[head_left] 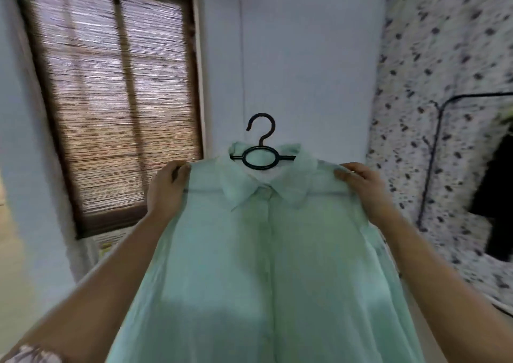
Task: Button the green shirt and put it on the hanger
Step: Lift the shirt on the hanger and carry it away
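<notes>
The pale green, thin-fabric collared shirt [266, 251] was held up in the air, already draped on the black plastic hanger [261, 157], its front placket apparently closed. Each shoulder was pinched by the left hand [166, 190] and right hand [358, 185], fingers clenched on cloth, seemingly so the shoulders were kept seated on the hanger.

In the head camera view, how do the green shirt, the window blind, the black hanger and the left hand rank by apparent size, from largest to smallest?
1. green shirt, though it is nearest the camera, which enlarges it
2. window blind
3. left hand
4. black hanger, only partly visible: its arms are inside the shirt, so the last two places are unsure
</notes>
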